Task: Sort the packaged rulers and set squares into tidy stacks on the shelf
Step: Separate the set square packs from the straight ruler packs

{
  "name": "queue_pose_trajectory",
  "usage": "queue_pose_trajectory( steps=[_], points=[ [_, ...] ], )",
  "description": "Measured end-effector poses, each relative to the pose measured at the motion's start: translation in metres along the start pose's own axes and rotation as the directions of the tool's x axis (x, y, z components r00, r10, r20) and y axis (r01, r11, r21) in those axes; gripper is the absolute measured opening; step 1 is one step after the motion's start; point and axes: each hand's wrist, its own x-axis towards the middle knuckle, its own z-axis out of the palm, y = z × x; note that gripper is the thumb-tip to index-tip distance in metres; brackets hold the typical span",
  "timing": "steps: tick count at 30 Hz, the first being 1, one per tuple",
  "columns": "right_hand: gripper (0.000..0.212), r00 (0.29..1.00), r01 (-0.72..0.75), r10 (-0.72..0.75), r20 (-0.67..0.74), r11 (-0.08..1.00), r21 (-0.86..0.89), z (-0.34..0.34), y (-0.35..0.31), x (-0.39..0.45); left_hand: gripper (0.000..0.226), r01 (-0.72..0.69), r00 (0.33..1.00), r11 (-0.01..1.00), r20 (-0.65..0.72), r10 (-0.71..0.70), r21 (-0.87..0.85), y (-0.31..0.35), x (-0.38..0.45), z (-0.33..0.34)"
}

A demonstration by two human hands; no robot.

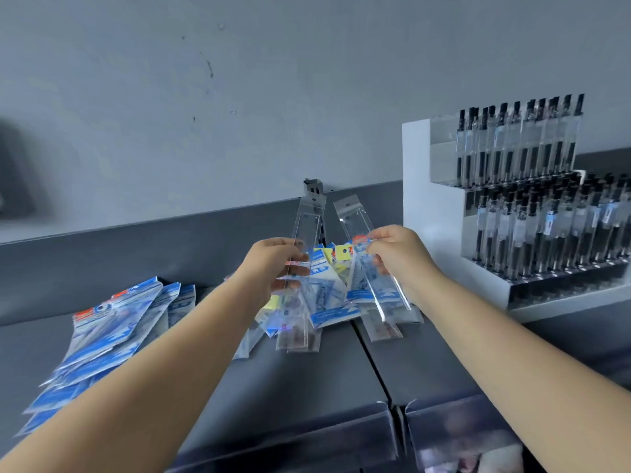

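My left hand (273, 268) grips a clear packaged ruler (307, 230) that stands nearly upright above the shelf. A second clear packaged ruler (370, 254), tilted with its top to the left, is pinched by my right hand (396, 257). Below both hands lies a loose heap of blue-and-white packaged rulers and set squares (327, 302) on the dark grey shelf (307, 377). At the left a fanned stack of blue set-square packs (112, 332) lies flat on the shelf.
A white tiered display of black pens (532, 199) stands at the right, close to my right hand. A grey wall rises behind the shelf's back rail (170, 240). A small metal hook bracket (312, 187) sticks up behind the heap. The shelf's front label strip (341, 445) runs below.
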Motion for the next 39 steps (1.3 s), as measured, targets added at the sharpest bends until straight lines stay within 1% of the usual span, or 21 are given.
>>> queue_pose_trajectory(
  steps=[5,11,17,23,30,39],
  points=[
    [0.027,0.987,-0.038,-0.003,0.162,0.967,0.25,0.038,-0.018,-0.023,0.022,-0.034,0.997,0.997,-0.077,0.029,-0.075,-0.004,-0.038,-0.039],
    [0.033,0.93,-0.063,-0.063,0.361,0.943,0.326,0.098,-0.033,-0.062,0.024,-0.069,0.973,0.991,-0.226,0.041,-0.118,-0.019,-0.089,-0.098],
    [0.033,0.851,-0.097,-0.119,0.511,0.922,0.376,0.156,-0.047,-0.099,0.021,-0.084,0.936,0.988,-0.349,0.035,-0.127,-0.033,-0.131,-0.16],
    [0.032,0.795,-0.128,-0.132,0.592,0.918,0.376,0.204,-0.057,-0.125,0.021,-0.093,0.902,0.988,-0.43,0.033,-0.12,-0.042,-0.152,-0.21],
    [0.033,0.765,-0.141,-0.153,0.626,0.908,0.395,0.27,-0.074,-0.151,0.022,-0.092,0.884,0.99,-0.466,0.031,-0.108,-0.055,-0.165,-0.279],
    [0.029,0.764,-0.144,-0.154,0.626,0.906,0.398,0.374,-0.104,-0.187,0.022,-0.097,0.886,0.99,-0.461,0.039,-0.103,-0.06,-0.179,-0.393]
  ],
)
